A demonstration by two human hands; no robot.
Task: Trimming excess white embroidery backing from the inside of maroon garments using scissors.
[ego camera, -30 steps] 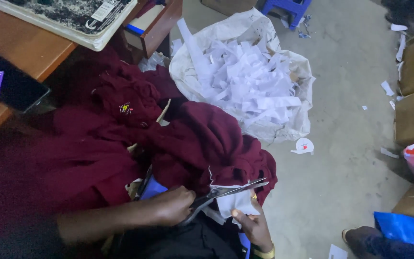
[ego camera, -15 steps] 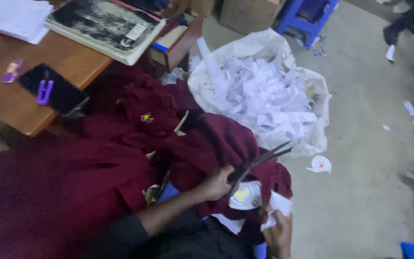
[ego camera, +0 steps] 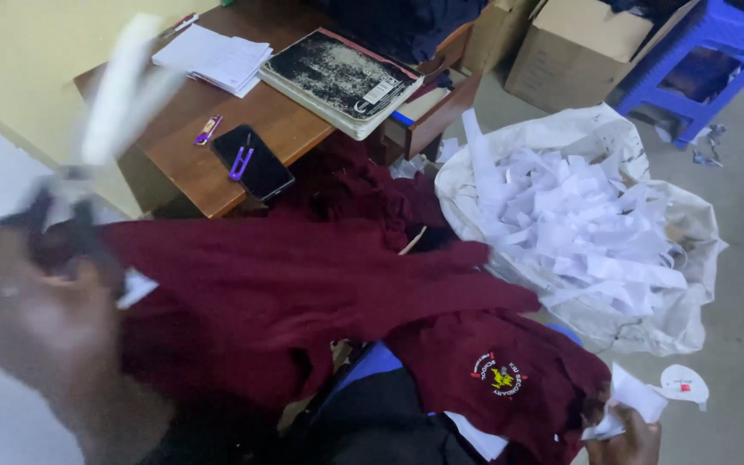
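Fingers: left hand [ego camera: 40, 319] is raised close to the lens and blurred, its fingers wrapped round the dark handles of a pair of scissors [ego camera: 105, 129] with pale blades; right hand [ego camera: 626, 435] at the bottom edge pinches a white paper backing piece [ego camera: 635, 398].
Garment: 1 maroon knit sweater with a round embroidered badge [ego camera: 329, 293] is draped across the lap, its long axis running left to right between the 2 hands.
Badge: 1 round yellow-and-white badge [ego camera: 501, 376] lies just left of the right hand, well apart from the left hand.
Nearer hand: right.
Scissor blades: pointing up and away from the garment; open or closed, I cannot tell through the blur.
Beyond the garment: 1 white sack of paper scraps [ego camera: 587, 224] to its right, touching its edge.
Above the garment: 1 brown wooden desk [ego camera: 290, 129] with 1 black phone [ego camera: 253, 162], 1 worn black book [ego camera: 342, 77], 1 stack of white papers [ego camera: 214, 58].
Far behind: 2 cardboard boxes [ego camera: 579, 47], 1 blue plastic stool [ego camera: 716, 60].
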